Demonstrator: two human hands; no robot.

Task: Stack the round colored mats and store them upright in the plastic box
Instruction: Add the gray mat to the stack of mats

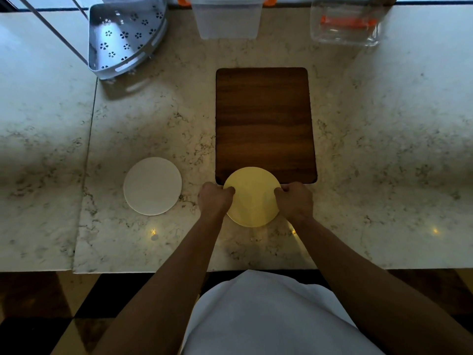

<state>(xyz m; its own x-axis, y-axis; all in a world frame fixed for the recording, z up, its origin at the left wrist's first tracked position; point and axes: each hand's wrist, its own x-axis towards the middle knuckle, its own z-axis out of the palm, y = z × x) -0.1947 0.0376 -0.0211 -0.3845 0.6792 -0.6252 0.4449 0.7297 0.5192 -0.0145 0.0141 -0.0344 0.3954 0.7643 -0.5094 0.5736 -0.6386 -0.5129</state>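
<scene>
A round yellow mat (252,197) is held at the near end of the dark wooden board (265,121), overlapping its front edge. My left hand (214,198) grips the mat's left rim and my right hand (295,199) grips its right rim. A round white mat (152,186) lies flat on the marble counter to the left, apart from both hands. The translucent plastic box (226,19) with orange clips stands at the far edge, straight beyond the board.
A grey perforated corner rack (122,39) on metal legs stands at the back left. A clear container (345,24) with an orange part inside sits at the back right. The counter's front edge (179,270) runs close to my body.
</scene>
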